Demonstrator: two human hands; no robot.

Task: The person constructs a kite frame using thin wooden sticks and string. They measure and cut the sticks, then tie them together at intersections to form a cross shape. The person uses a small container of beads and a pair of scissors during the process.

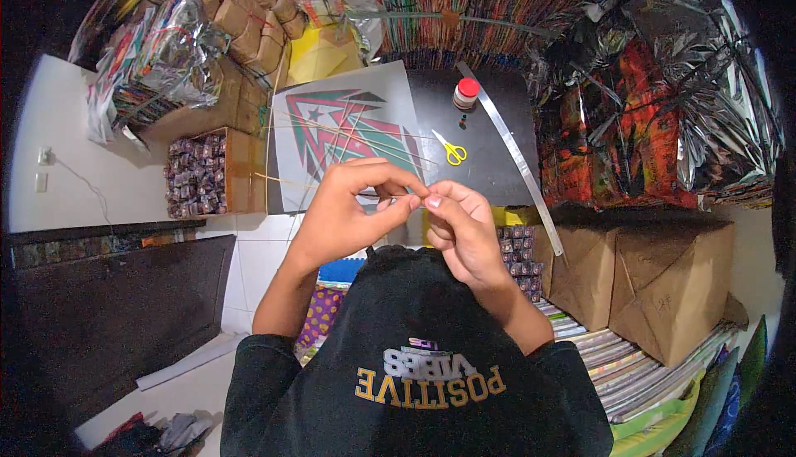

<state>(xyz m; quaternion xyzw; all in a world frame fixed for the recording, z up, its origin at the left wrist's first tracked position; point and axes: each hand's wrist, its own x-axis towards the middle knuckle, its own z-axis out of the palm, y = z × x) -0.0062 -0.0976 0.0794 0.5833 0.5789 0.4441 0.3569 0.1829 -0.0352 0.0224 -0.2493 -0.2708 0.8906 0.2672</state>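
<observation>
Two bare hands meet above the near edge of a dark counter (491,183); the left hand (363,201), wrist arched and fingers curled, is closed on a thin stick (286,180), which runs out past it toward the left; the right hand (466,226) comes up to the same point, thumb and forefinger pressed together, seemingly on the stick's near end, though the exact contact is too small to make out. Fingertip pinches on both sides suit so slender a piece, since a full fist would hide the end and might bend it; the hands touch, or nearly so, probably so that each steadies the other. Several loose sticks (348,132) lie crossed on a printed sheet (395,85) just beyond the hands, spread out, perhaps so that single ones lift easily; the sheet lies flat, its red, green and black figure uppermost. Yellow-handled scissors (455,153) rest to the right of the sheet, loops toward the person, a placing that favours the right hand; a red-lidded jar (466,94) stands upright farther back, out of the way of the elbows; a long metal strip (526,173) lies slantwise down the right side, its lower end projecting past the counter's edge.
</observation>
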